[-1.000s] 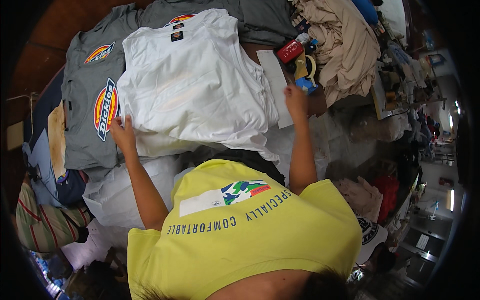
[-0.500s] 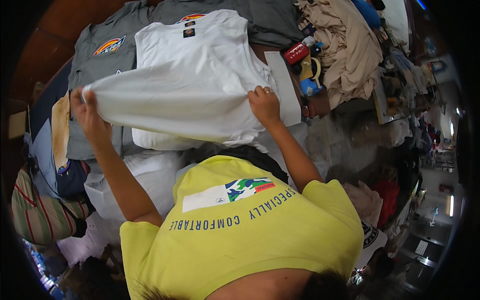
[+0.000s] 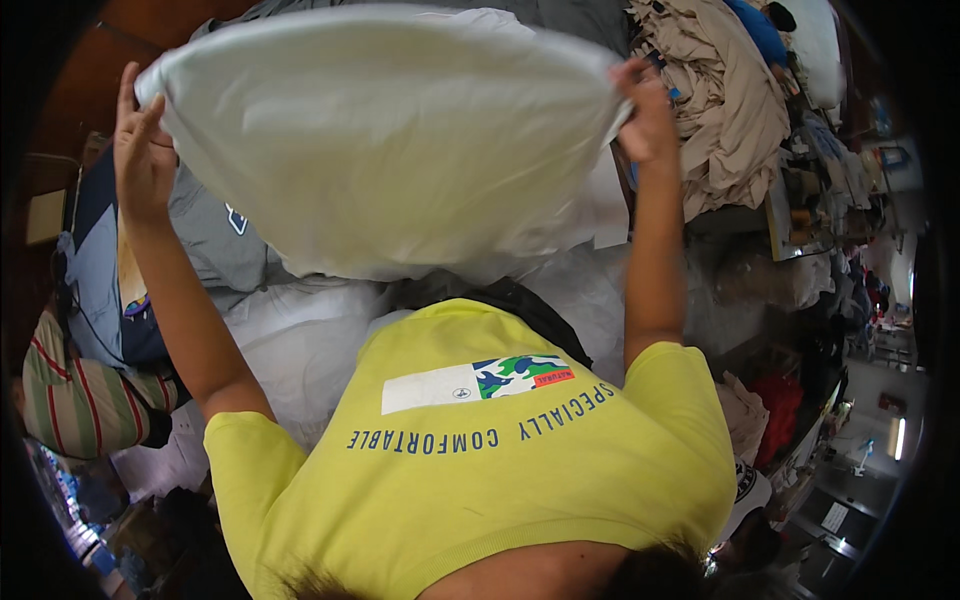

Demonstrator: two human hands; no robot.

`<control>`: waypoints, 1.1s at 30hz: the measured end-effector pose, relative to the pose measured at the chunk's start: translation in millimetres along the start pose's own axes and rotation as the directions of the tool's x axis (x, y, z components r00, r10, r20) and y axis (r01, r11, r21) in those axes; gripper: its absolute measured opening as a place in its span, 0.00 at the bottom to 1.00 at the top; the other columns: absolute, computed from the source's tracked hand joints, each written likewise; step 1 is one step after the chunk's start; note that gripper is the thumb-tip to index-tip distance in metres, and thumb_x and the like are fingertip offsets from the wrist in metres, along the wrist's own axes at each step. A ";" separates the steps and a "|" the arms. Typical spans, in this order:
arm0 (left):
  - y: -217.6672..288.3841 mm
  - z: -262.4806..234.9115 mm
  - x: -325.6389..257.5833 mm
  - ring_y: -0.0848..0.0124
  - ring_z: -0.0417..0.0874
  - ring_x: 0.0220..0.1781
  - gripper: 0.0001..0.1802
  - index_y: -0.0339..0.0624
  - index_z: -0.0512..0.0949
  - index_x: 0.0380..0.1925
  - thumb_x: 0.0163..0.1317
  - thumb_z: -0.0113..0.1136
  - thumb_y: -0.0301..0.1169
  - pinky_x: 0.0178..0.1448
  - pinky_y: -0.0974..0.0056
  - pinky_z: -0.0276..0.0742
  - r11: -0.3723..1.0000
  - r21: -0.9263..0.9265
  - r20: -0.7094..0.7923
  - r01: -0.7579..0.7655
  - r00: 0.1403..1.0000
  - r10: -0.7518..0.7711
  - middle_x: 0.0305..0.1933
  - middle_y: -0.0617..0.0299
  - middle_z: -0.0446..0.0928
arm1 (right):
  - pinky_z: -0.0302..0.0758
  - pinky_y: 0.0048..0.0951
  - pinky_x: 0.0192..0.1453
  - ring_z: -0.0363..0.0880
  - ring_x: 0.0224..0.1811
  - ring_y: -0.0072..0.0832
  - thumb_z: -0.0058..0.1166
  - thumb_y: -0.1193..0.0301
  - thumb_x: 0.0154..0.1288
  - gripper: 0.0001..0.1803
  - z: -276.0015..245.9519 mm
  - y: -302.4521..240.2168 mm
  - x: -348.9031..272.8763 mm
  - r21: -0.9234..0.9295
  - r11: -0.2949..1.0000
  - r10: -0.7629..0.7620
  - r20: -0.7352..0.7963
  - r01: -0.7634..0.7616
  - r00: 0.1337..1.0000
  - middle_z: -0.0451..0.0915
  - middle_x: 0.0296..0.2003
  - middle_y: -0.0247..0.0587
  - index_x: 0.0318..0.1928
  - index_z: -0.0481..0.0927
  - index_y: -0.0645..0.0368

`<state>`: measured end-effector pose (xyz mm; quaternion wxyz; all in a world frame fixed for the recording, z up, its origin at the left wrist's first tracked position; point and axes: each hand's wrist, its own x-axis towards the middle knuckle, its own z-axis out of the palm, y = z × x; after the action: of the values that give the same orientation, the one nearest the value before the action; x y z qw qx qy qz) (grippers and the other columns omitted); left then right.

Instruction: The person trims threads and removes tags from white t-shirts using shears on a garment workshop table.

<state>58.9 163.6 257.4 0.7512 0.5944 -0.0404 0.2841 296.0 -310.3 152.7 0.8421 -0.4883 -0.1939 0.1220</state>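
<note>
A white sleeveless shirt (image 3: 400,150) hangs stretched wide between my raised hands, its lower part billowing toward me and slightly blurred. My left hand (image 3: 145,150) pinches one corner between thumb and finger, other fingers partly spread. At the opposite corner my right hand (image 3: 645,110) grips the cloth, a little smeared by motion. Behind the lifted fabric, grey shirts (image 3: 205,225) lie on the table, mostly hidden. Whatever else lies under the white cloth cannot be seen.
Crumpled beige cloth (image 3: 715,110) is heaped at the far right. White plastic bags (image 3: 300,340) lie between the table and me. A striped bundle (image 3: 85,400) sits at the left, and a white sheet (image 3: 608,200) shows beside my right forearm.
Both hands have risen and moved farther apart, the right one outward to the far right. The white shirt has been lifted and spread, now covering the neckline and items behind it.
</note>
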 end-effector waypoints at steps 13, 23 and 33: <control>39.3 3.3 41.9 0.67 0.77 0.51 0.22 0.40 0.74 0.52 0.55 0.61 0.23 0.53 0.65 0.75 0.716 0.650 0.215 -0.254 0.965 0.147 0.50 0.57 0.76 | 0.73 0.32 0.55 0.76 0.48 0.35 0.55 0.85 0.55 0.13 22.4 -119.9 39.6 -0.062 0.816 -0.579 -0.082 0.575 0.811 0.76 0.45 0.48 0.41 0.72 0.61; 15.5 62.5 -42.5 0.67 0.77 0.42 0.10 0.38 0.77 0.40 0.61 0.55 0.30 0.51 0.61 0.74 -0.154 0.978 0.189 -0.141 0.283 0.941 0.42 0.57 0.76 | 0.80 0.36 0.46 0.79 0.40 0.34 0.47 0.83 0.58 0.08 76.5 -121.0 -85.2 -0.285 0.344 -0.866 -0.463 0.894 0.186 0.78 0.41 0.48 0.38 0.74 0.60; -95.0 257.0 -23.2 0.73 0.78 0.41 0.11 0.39 0.73 0.45 0.61 0.55 0.24 0.49 0.69 0.72 0.936 0.078 -0.015 -0.344 0.938 0.347 0.39 0.58 0.76 | 0.74 0.21 0.43 0.76 0.43 0.25 0.48 0.87 0.51 0.15 219.2 -67.2 -10.3 -0.276 0.644 -0.565 0.458 0.714 0.686 0.75 0.45 0.39 0.35 0.80 0.57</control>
<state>155.9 -93.2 240.0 0.6676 0.6014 -0.1230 0.4213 190.2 -177.6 307.2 0.6532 -0.5320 -0.5160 -0.1548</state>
